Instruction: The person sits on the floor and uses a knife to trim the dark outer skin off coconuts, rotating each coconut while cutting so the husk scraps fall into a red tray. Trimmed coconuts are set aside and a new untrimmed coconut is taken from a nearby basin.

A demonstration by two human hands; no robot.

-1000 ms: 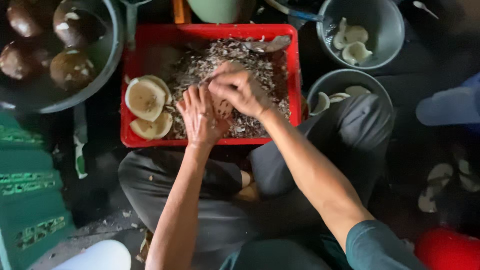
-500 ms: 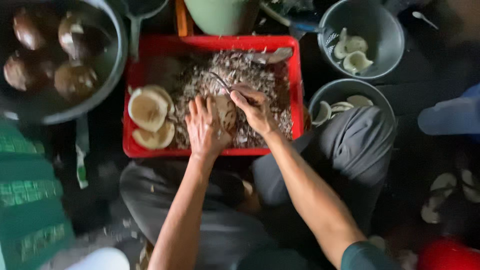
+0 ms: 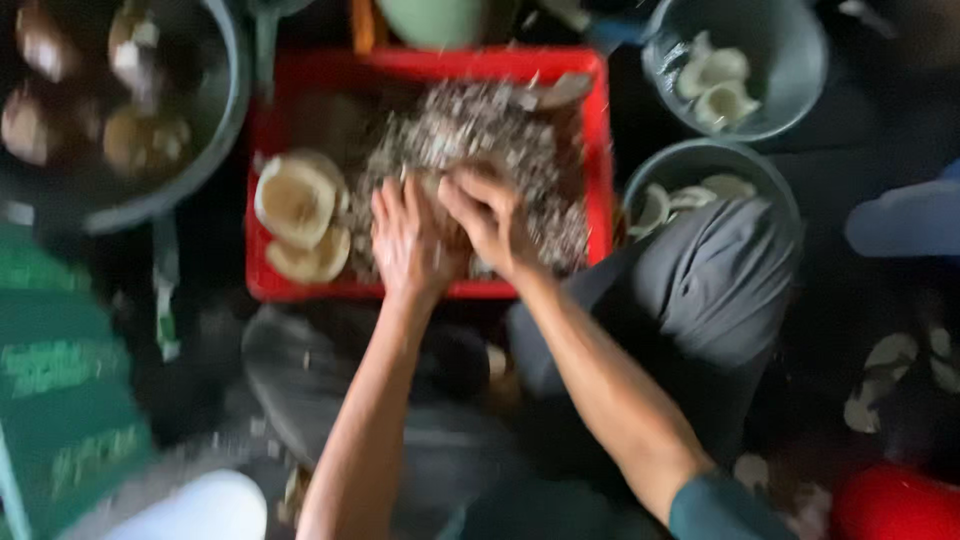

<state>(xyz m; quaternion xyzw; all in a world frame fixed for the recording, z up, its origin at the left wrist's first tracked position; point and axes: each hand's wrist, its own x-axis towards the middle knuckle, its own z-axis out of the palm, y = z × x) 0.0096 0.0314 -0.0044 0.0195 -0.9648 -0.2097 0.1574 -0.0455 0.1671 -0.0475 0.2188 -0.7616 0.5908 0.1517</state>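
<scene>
The frame is blurred. Both my hands meet over a red plastic crate [image 3: 598, 160] that rests against my lap. My left hand [image 3: 405, 245] cups a pale brown coconut piece [image 3: 438, 205] from the left. My right hand [image 3: 492, 215] curls its fingers over the same piece from the right. The blur hides whether it also holds a tool. Under and behind the hands lies a heap of grey-brown coconut shavings [image 3: 480, 125]. Two peeled coconut halves [image 3: 298, 200] lie in the crate's left part.
A large metal basin [image 3: 225, 110] with brown coconuts stands at the upper left. Two grey bowls [image 3: 790, 60] [image 3: 660, 160] with white coconut pieces stand at the right. A green crate [image 3: 60, 370] is at the left, and a red object [image 3: 895, 505] lies at the bottom right.
My hands have drawn closer together and a little nearer to me over the crate. The right hand has turned down onto the piece. The view has shifted and blurred.
</scene>
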